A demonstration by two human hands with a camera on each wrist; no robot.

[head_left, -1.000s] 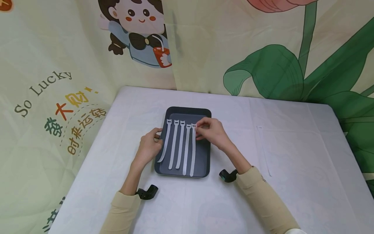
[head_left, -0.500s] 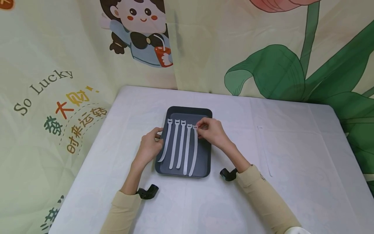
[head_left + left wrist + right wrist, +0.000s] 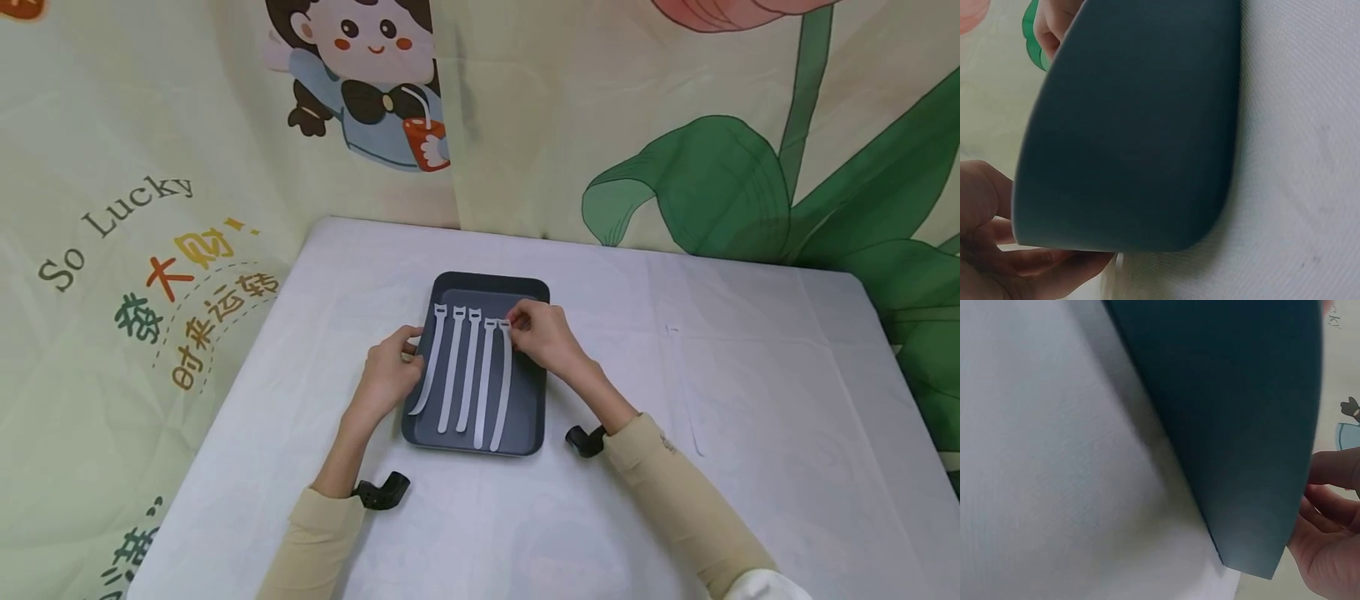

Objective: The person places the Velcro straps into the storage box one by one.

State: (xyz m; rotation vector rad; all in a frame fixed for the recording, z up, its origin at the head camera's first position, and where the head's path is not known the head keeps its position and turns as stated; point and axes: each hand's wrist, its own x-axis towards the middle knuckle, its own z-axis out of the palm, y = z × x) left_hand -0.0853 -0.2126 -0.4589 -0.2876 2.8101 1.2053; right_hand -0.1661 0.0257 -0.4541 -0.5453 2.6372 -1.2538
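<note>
Several white cable-tie straps with slotted heads lie side by side, lengthwise, in a dark grey tray (image 3: 529, 400). At the tray's left side, my left hand (image 3: 387, 368) grips the rim. In the left wrist view this hand (image 3: 1019, 259) has its fingers at the tray's outer wall (image 3: 1135, 125). My right hand (image 3: 546, 335) reaches over the right rim and pinches the slotted head of the rightmost strap (image 3: 506, 379). The strap beside it (image 3: 483, 383) lies close on its left. From the right wrist, the tray wall (image 3: 1241, 425) hides the straps; part of the right hand (image 3: 1329, 525) shows beyond.
A white cloth covers the table (image 3: 622, 517) around the tray. A thin creased outline (image 3: 681, 392) marks the cloth to the right. Behind the table hangs a printed curtain (image 3: 517, 125). Black wrist cameras sit under both forearms, the left one (image 3: 382, 492) near the tray's front.
The rightmost strap's head has shifted slightly right under my right fingers, and the strap now bows a little. My left hand stays at the tray's rim. The head view has drifted slightly.
</note>
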